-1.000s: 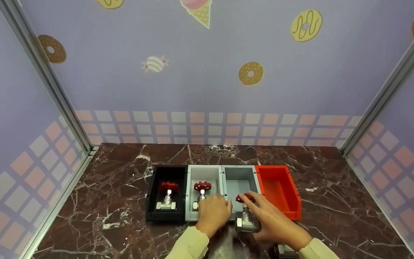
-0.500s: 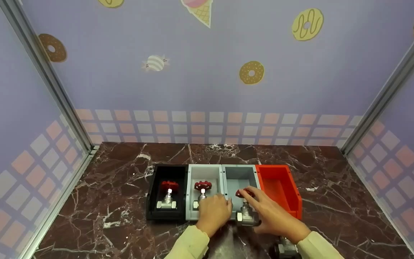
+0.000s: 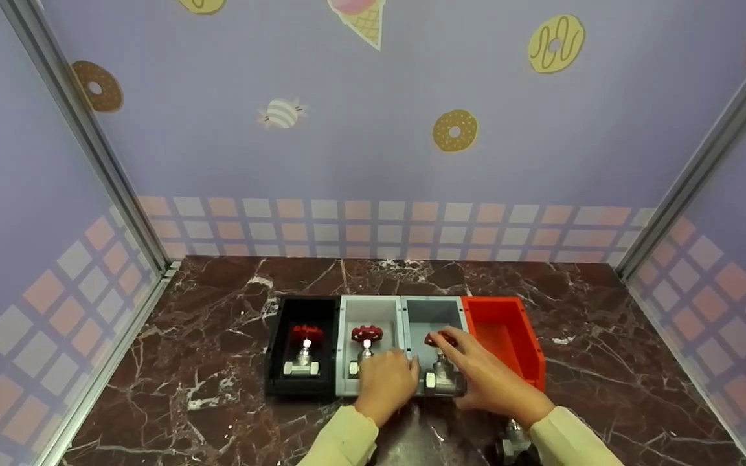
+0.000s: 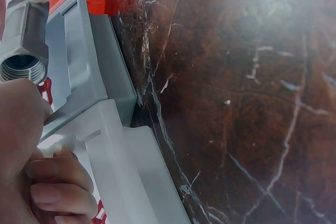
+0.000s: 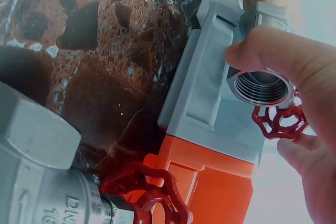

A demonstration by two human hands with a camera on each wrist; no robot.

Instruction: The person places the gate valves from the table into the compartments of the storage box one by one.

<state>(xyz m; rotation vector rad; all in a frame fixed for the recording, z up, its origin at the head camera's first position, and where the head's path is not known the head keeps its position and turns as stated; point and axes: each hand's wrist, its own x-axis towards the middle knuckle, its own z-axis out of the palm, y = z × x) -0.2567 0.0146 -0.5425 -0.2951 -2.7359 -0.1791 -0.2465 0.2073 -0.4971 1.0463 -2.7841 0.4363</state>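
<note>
My right hand point(image 3: 496, 382) grips a steel handwheel valve point(image 3: 443, 380), fingers at its red wheel and thumb on the body. The valve is upright at the front of the grey bin point(image 3: 432, 310); its threaded opening shows in the right wrist view. My left hand point(image 3: 387, 385) has curled fingers inside the white bin point(image 3: 370, 307) and its thumb on the grey side, pinching the adjoining walls. One valve point(image 3: 366, 335) stands in the white bin, partly behind my left hand. Another valve point(image 3: 303, 362) stands in the black bin point(image 3: 279, 382).
The red bin point(image 3: 509, 314) closes the row on the right and holds nothing visible. Another handwheel valve point(image 5: 47, 166) is on the marble tabletop point(image 3: 204, 362), near my right forearm. Patterned panels point(image 3: 373, 162) with metal posts enclose the table's back and sides.
My right hand has carried the valve forward from in front of the grey bin to its front part. My left hand has stayed in place.
</note>
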